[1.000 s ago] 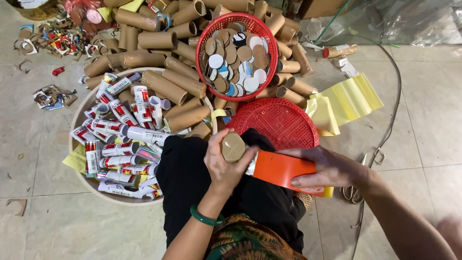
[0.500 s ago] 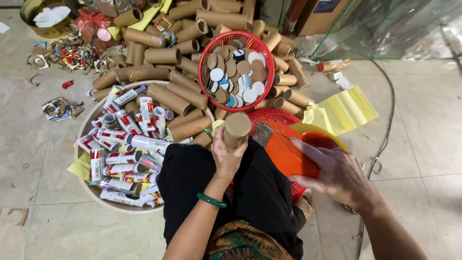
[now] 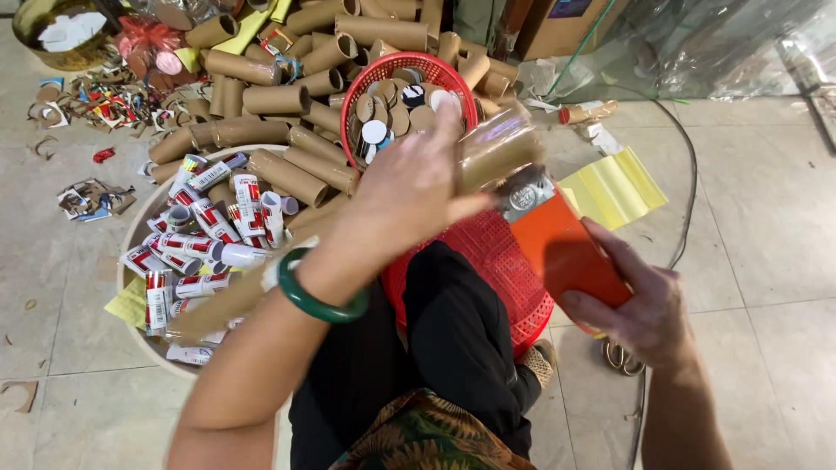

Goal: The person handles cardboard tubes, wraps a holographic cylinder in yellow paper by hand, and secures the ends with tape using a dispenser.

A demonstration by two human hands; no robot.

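Note:
My left hand (image 3: 418,187), with a green bangle on the wrist, is raised in front of me and grips a brown cardboard tube (image 3: 498,146), blurred by motion. My right hand (image 3: 634,306) holds a sheet of orange paper (image 3: 562,248) whose top end lies against the tube. Under both hands a flat red mesh basket (image 3: 501,261) rests on my lap. Behind it stands a round red basket (image 3: 409,70) filled with round cardboard discs.
A heap of bare cardboard tubes (image 3: 287,96) covers the floor ahead. A shallow round tray (image 3: 139,226) at left holds several red-and-white wrapped tubes (image 3: 196,252). Yellow paper sheets (image 3: 614,187) lie right, scraps (image 3: 87,196) far left, a cable (image 3: 688,174) along the tiles.
My left hand has lifted and swung the tube up and right, above the red basket. The orange sheet moved with it, and my right hand slid lower along the sheet.

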